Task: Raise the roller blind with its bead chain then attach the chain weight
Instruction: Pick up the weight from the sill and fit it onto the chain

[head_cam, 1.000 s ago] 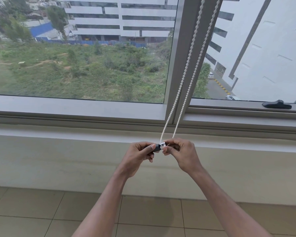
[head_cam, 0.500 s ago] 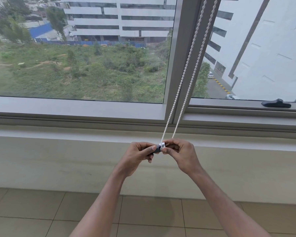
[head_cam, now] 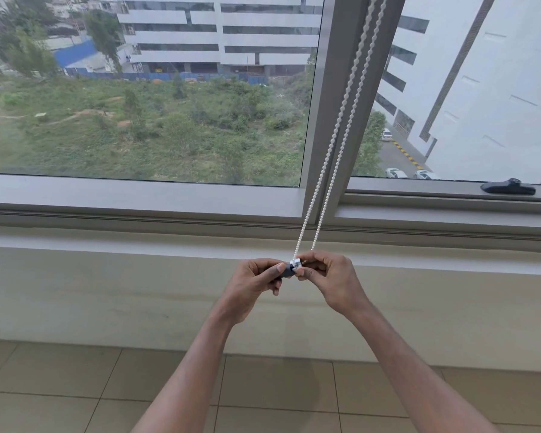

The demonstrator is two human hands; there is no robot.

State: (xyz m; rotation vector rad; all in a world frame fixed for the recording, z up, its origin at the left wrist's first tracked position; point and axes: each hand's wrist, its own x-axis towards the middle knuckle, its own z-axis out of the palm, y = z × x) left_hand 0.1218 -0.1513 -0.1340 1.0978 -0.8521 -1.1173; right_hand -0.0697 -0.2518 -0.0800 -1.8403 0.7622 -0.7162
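Observation:
A white bead chain (head_cam: 336, 129) hangs as two strands from above the frame's top edge, down past the grey window mullion, to my hands. At the loop's bottom sits the chain weight (head_cam: 291, 267), a small piece with a dark body and a white end. My left hand (head_cam: 255, 284) pinches the dark body between thumb and fingers. My right hand (head_cam: 328, 278) pinches the white end where the chain meets it, and its fingers hide the right strand's lowest beads. The roller blind itself is out of view above.
A grey window frame and sill ledge (head_cam: 138, 214) run across in front of me, with a cream wall (head_cam: 107, 301) below and a tiled floor (head_cam: 60, 395). A black window handle (head_cam: 508, 187) lies on the right-hand sash. Outside are buildings and greenery.
Both hands stay together at the bottom of the chain and have drifted slightly upward; the fingers have shifted a little around the weight.

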